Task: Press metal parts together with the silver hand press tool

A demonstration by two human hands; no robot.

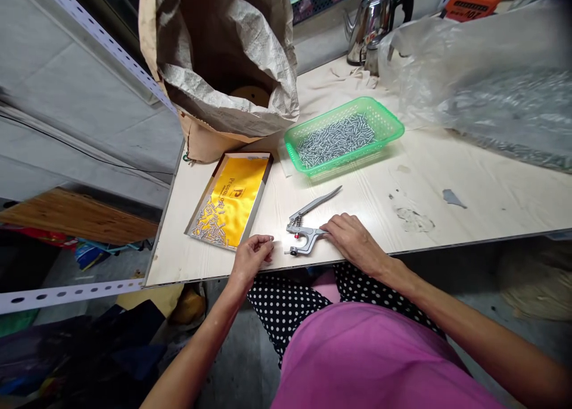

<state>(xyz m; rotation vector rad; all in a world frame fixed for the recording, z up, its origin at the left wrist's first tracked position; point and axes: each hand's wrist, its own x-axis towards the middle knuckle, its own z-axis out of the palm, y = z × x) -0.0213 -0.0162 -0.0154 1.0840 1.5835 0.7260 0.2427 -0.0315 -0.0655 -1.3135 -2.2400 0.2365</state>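
Observation:
My right hand (pixel 355 242) rests on the table edge, its fingers closed on the lower handle of grey metal snap pliers (pixel 308 233). The pliers' upper handle is spread away, and a spring and a small red part show near the jaws. Just left of the jaws, my left hand (pixel 254 255) has thumb and fingers pinched together; what they hold, if anything, is too small to make out. Beside that hand, a shallow box lid (pixel 255 217) with a yellow lining (pixel 239 186) contains small silvery metal pieces (pixel 210 225) gathered at its near left end.
Behind the pliers, a green plastic basket (pixel 388 136) holds many small metal pieces (pixel 337 140). A large open paper sack (pixel 223 114) stands back left. To the right lies a clear plastic bag (pixel 504 93), with a metal kettle (pixel 370 25) behind. The table's front edge (pixel 447 249) runs close to my body.

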